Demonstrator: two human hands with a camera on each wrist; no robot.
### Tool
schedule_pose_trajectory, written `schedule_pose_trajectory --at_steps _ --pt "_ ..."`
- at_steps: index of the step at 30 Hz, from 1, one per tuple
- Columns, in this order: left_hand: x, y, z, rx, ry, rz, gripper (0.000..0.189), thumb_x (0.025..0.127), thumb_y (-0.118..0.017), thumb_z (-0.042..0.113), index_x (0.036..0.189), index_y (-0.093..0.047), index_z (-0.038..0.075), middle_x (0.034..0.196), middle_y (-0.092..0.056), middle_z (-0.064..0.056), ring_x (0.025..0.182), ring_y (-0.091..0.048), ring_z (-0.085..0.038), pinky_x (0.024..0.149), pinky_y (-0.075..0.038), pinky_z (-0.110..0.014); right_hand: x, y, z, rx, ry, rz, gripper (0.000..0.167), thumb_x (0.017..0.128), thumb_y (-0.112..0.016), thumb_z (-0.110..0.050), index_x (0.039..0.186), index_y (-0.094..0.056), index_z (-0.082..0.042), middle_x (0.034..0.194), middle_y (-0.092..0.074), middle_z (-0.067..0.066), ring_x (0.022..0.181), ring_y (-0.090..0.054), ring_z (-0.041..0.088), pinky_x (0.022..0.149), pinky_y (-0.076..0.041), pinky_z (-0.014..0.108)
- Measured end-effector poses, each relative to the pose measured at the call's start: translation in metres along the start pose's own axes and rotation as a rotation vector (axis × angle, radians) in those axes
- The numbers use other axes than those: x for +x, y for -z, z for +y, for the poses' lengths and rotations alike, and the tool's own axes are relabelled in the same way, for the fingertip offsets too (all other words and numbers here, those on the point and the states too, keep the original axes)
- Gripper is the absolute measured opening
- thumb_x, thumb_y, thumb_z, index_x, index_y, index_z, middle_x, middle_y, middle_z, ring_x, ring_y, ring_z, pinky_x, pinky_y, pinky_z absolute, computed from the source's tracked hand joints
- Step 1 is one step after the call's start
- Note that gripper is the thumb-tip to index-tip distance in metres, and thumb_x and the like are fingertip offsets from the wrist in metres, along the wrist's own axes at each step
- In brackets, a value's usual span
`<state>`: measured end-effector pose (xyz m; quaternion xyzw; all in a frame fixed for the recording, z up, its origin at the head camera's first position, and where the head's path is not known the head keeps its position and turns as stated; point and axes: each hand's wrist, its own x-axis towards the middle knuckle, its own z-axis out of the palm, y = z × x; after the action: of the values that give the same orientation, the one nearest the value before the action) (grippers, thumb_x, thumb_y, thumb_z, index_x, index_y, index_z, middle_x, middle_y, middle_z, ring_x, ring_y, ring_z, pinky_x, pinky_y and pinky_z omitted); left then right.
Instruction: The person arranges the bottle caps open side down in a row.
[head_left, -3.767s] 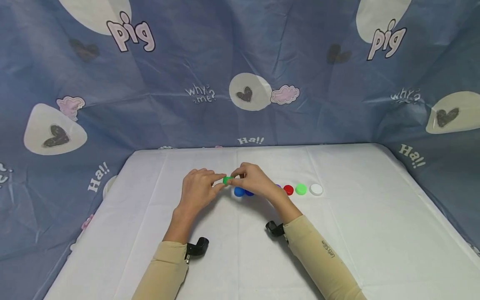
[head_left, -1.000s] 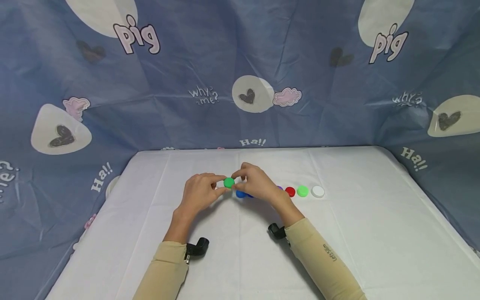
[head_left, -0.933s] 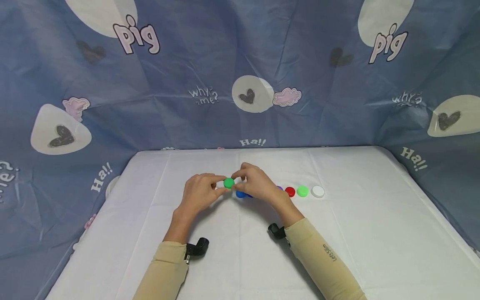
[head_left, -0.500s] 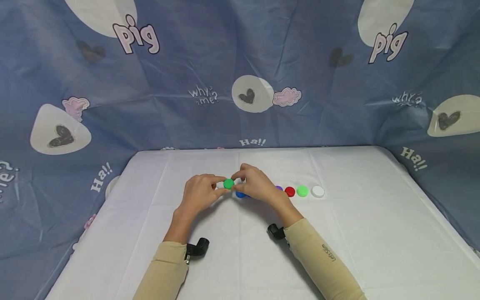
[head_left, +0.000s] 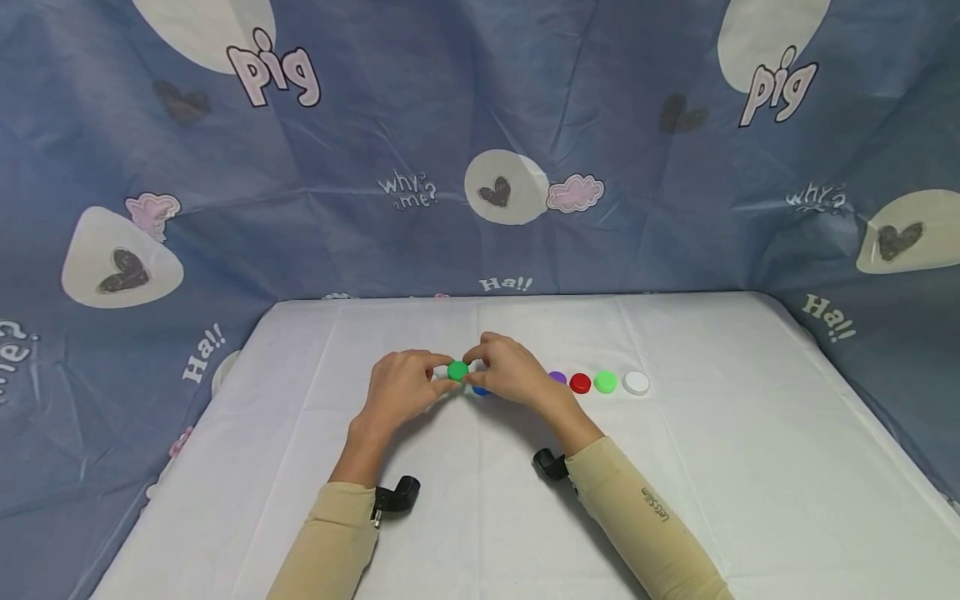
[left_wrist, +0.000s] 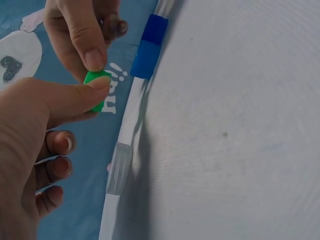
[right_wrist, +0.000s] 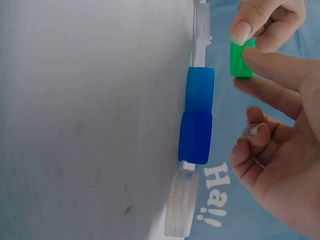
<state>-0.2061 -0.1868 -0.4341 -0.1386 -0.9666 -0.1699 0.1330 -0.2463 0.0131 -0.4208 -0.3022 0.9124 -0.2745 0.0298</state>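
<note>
A green bottle cap is held in the air between my two hands, over the back middle of the white table. My left hand pinches its left side between thumb and index finger. On its other side, my right hand pinches it with thumb and finger. In the left wrist view the green cap is partly hidden by the left thumb. Close below the hands, a light blue cap and a dark blue cap stand side by side on the table; in the head view the right hand covers most of them.
Right of the hands, a purple cap, a red cap, a light green cap and a white cap lie in a row. A clear ribbed cap shows in the left wrist view. A printed blue cloth hangs behind the table.
Since the earliest frame, the green cap has turned so its round face shows. Both hands have lowered slightly with it, and the right hand uncovers more of the purple cap.
</note>
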Motion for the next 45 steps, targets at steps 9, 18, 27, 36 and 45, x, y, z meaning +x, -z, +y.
schedule_pose_trajectory --at_steps 9,18,27,36,45 --pt "0.0 -0.004 0.001 0.036 -0.003 -0.014 0.026 0.081 -0.08 0.043 0.105 -0.079 0.031 0.065 -0.06 0.01 0.056 -0.045 -0.007 0.05 -0.034 -0.026 0.0 -0.002 -0.001 -0.037 -0.012 -0.037 0.025 0.086 -0.077 -0.029 0.109 -0.078 -0.018 0.083 -0.056 -0.003 0.07 -0.049 0.013 0.06 -0.04 0.026" --pt "0.0 -0.008 0.0 0.056 0.015 -0.033 0.028 0.079 -0.08 0.047 0.103 -0.079 0.034 0.064 -0.06 0.012 0.055 -0.046 -0.007 0.05 -0.035 -0.026 0.002 -0.006 -0.001 -0.081 -0.02 -0.053 0.026 0.085 -0.078 -0.03 0.11 -0.078 -0.019 0.092 -0.063 0.003 0.073 -0.051 0.013 0.064 -0.043 0.028" --pt "0.0 -0.01 0.002 0.069 0.04 -0.09 0.032 0.079 -0.081 0.045 0.108 -0.078 0.033 0.064 -0.064 0.011 0.052 -0.043 -0.01 0.048 -0.034 -0.027 0.002 -0.009 -0.001 -0.08 -0.037 -0.071 0.026 0.086 -0.078 -0.029 0.11 -0.077 -0.018 0.094 -0.063 0.002 0.075 -0.053 0.013 0.067 -0.045 0.029" --pt "-0.002 -0.01 0.004 0.079 0.08 -0.133 0.032 0.08 -0.08 0.042 0.11 -0.077 0.033 0.089 -0.077 0.007 0.054 -0.046 -0.01 0.052 -0.037 -0.026 0.0 -0.012 -0.003 -0.094 -0.043 -0.073 0.025 0.085 -0.079 -0.029 0.108 -0.078 -0.018 0.096 -0.064 0.003 0.077 -0.053 0.013 0.068 -0.046 0.03" --pt "-0.003 -0.011 0.004 0.087 0.075 -0.126 0.034 0.08 -0.08 0.044 0.112 -0.077 0.032 0.092 -0.077 0.005 0.054 -0.046 -0.01 0.052 -0.037 -0.026 -0.002 -0.01 -0.006 -0.104 -0.039 -0.066 0.025 0.085 -0.078 -0.027 0.108 -0.078 -0.016 0.096 -0.064 0.004 0.076 -0.053 0.014 0.068 -0.046 0.031"
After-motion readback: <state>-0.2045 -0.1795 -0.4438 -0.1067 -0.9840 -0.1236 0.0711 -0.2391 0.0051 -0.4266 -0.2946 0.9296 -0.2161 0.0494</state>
